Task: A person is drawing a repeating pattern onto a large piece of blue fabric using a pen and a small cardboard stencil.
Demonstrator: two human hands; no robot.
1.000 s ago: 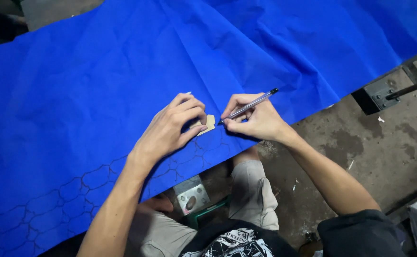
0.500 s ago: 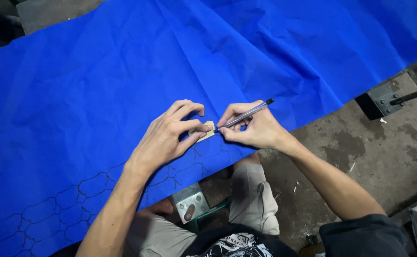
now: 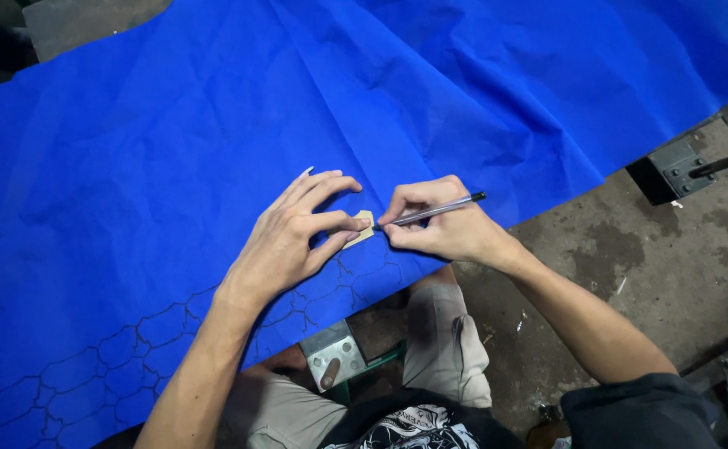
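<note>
Blue fabric [image 3: 214, 150], template [image 3: 360, 230] shifted left

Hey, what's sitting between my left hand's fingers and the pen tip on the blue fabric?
A small tan template, pinned by the left hand, beside the pen; head view.
</note>
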